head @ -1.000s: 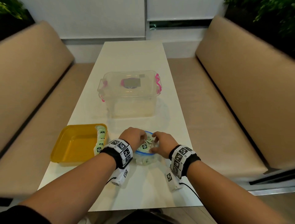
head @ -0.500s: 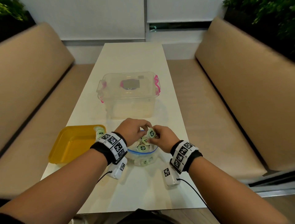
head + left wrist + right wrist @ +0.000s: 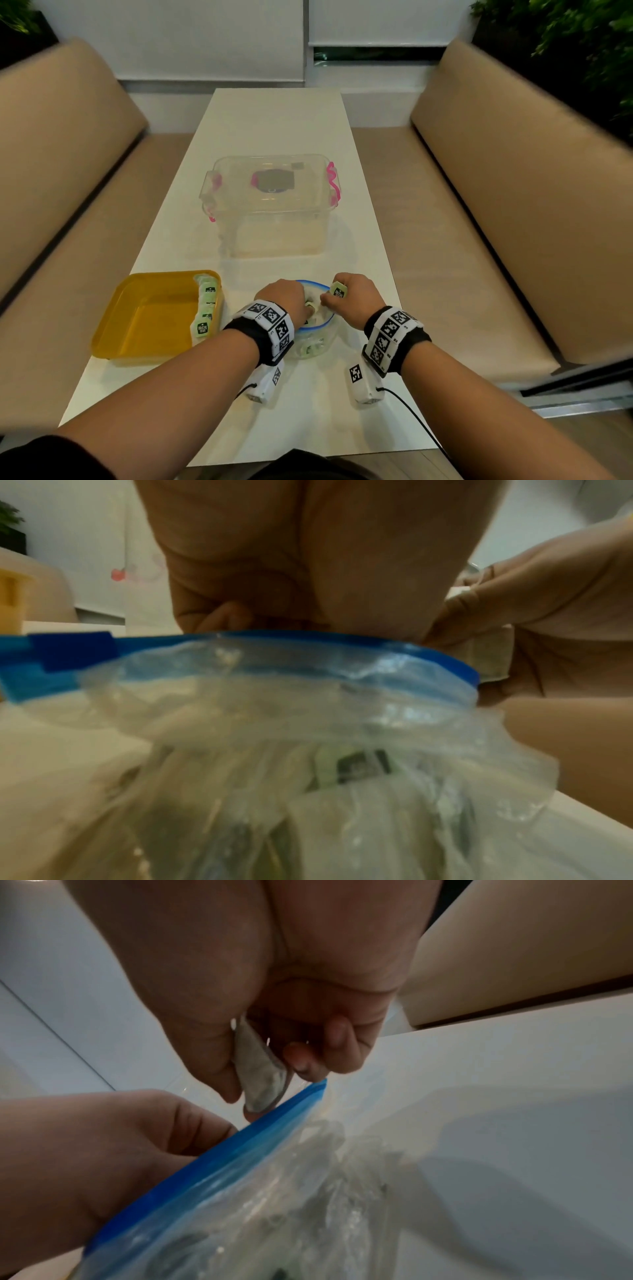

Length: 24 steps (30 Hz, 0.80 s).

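Observation:
A clear zip bag (image 3: 317,342) with a blue rim stands open on the white table (image 3: 308,428), with several green-labelled tea bags inside it (image 3: 349,767). My left hand (image 3: 308,306) dips into the bag's mouth. Its fingertips are curled on a pale tea bag there, and the blue rim (image 3: 308,647) partly hides them. My right hand (image 3: 334,297) is at the bag's right edge and pinches a tea bag (image 3: 339,292) between thumb and fingers. The right wrist view shows this sachet (image 3: 262,1080) just above the rim.
A yellow tray (image 3: 144,318) sits left of the bag, with a row of tea bags (image 3: 205,308) along its right wall. A clear lidded box (image 3: 274,212) with pink latches stands further back. Tan benches flank the table.
Both hands rose from the bag with a tea bag between them, then came down again. Now my left hand is back inside the bag and my right keeps the tea bag.

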Each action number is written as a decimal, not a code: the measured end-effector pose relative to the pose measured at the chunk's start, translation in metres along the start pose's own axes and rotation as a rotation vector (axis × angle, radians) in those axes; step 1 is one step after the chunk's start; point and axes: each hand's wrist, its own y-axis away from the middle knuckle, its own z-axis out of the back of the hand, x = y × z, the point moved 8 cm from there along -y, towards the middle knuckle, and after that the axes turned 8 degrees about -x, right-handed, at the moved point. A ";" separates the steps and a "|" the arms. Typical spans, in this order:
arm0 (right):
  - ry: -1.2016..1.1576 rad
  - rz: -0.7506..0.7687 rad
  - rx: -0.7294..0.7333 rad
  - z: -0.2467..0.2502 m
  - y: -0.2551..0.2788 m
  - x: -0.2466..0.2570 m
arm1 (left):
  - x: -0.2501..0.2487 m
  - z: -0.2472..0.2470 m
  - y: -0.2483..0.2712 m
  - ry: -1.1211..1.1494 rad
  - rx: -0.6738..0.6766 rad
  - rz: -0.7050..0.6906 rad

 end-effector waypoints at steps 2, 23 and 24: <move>-0.019 -0.014 -0.008 0.000 -0.002 0.000 | -0.002 0.000 0.002 -0.002 0.028 -0.003; -0.284 0.130 0.082 -0.043 -0.007 0.090 | 0.070 0.115 0.023 0.479 -0.286 -0.269; -0.282 0.134 0.074 -0.048 -0.009 0.096 | 0.078 0.120 0.024 0.467 -0.294 -0.264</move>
